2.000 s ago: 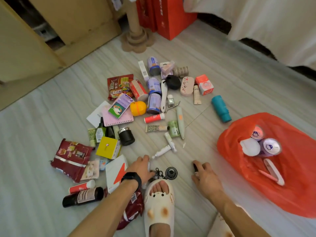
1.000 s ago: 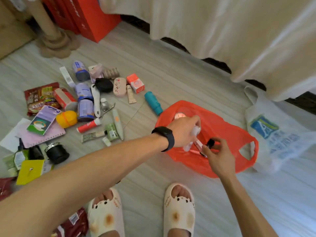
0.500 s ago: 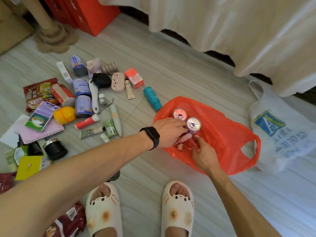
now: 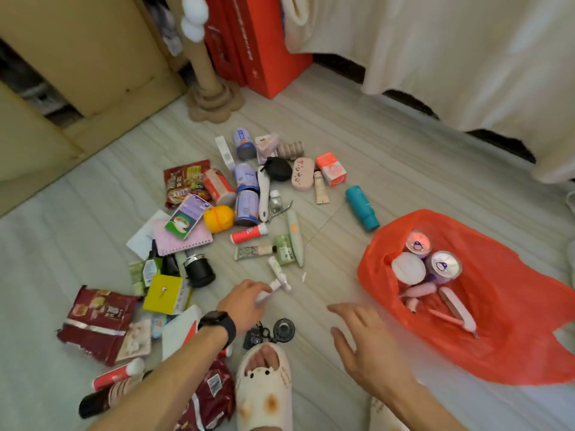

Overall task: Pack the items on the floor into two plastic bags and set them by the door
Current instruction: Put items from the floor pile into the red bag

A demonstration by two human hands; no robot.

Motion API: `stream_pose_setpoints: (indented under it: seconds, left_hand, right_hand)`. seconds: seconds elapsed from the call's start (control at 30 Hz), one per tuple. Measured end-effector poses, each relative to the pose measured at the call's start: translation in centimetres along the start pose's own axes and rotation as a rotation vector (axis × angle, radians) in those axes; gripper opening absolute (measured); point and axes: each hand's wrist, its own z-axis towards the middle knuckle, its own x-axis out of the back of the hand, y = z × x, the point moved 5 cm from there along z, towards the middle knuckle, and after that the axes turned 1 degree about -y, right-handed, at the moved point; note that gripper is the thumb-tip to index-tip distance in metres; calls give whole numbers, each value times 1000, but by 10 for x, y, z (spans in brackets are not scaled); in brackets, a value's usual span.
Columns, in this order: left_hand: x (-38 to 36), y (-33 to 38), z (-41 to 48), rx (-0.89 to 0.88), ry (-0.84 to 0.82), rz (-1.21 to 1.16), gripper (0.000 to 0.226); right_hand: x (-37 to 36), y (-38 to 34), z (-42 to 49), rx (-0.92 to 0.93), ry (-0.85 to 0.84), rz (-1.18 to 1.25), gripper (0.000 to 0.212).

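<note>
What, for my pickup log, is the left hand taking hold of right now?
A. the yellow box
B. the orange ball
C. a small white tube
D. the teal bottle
C: the left hand has its fingers curled on one end of the small white tube, just ahead of the slipper; it touches none of the other three.

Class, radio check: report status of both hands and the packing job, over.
Left hand grips small white tube at floor level. Right hand open, empty. Red bag lies open, part filled; many items not yet packed. Nothing between hands and bag.
</note>
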Motion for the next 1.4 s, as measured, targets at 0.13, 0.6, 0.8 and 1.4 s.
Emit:
stream_pose_setpoints:
  seconds: [0.13, 0.6, 0.8, 1.4]
  left_hand:
    - [-27, -35, -8, 70, -83, 59, 44]
    - [-24, -54, 0, -11, 132, 176, 44]
    - [-21, -32, 21, 31, 130, 319, 28]
    - [53, 253, -52, -971, 337, 403, 17]
  right_hand:
    - [-71, 1, 20, 32, -376, -153, 48]
    - [-161, 4, 58, 138, -603, -464, 34]
    - [-128, 34, 39, -98, -627, -392, 19]
    - [151, 53, -101, -627, 524, 733, 21]
